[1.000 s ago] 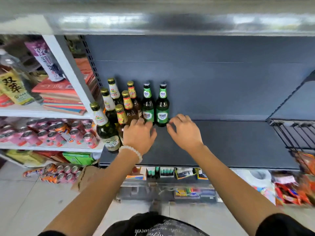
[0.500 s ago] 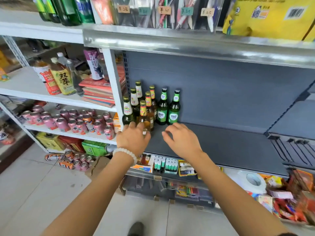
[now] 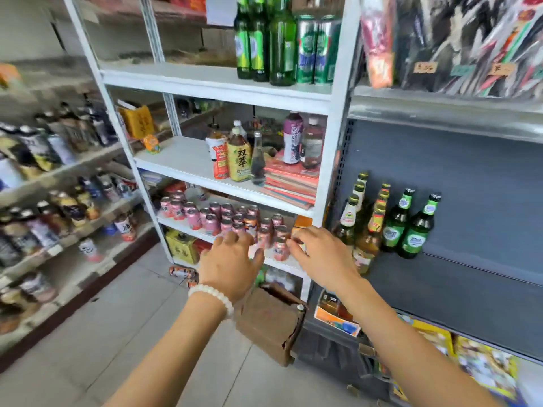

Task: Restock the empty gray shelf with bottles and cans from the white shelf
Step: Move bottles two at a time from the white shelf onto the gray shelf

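The white shelf [image 3: 214, 83] fills the middle of the view. Its lower board carries several pink cans [image 3: 219, 220]; above stand a few drink bottles [image 3: 239, 160] and, on the top board, green bottles and cans [image 3: 282, 42]. To the right, the gray shelf [image 3: 470, 277] holds several beer bottles [image 3: 393, 221] at its left end. My left hand [image 3: 230, 259], wearing a white bead bracelet, and my right hand [image 3: 323, 257] hover with loose fingers in front of the pink cans. Neither holds anything.
A torn brown cardboard box [image 3: 270, 324] sits on the floor below my hands. A stack of red books [image 3: 291, 183] lies on the middle white board. Another stocked rack [image 3: 44, 201] runs along the left. Small goods [image 3: 484, 365] fill the gray unit's bottom tier.
My view and both hands have swung left, from the beer bottles on the gray shelf to the pink cans on the white shelf. Both hands stay empty.
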